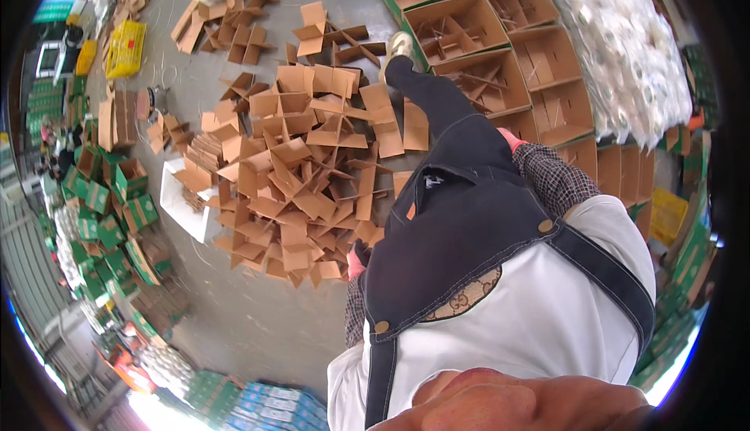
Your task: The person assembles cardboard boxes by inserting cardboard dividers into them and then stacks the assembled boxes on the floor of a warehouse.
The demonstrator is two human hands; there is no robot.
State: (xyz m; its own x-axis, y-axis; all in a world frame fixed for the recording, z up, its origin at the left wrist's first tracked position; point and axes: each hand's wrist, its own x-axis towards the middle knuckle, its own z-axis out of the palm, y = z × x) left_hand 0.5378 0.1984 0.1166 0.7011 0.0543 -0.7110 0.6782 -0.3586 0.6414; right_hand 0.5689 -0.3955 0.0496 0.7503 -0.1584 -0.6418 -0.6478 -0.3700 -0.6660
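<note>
Grey concrete floor (258,329), cardboard dividers (297,173), perhaps warehouse

Both hands' grip hidden behind the apron (461,220).

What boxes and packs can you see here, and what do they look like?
Open brown cardboard boxes: a row at top right, with card dividers inside.
Flat brown divider pieces: a heap on the grey floor, centre.
Green-and-white cartons: piled at the left edge.
Yellow crate: top left, slatted.
Clear bag of white rolls: top right.
Blue packs: bottom.
</note>
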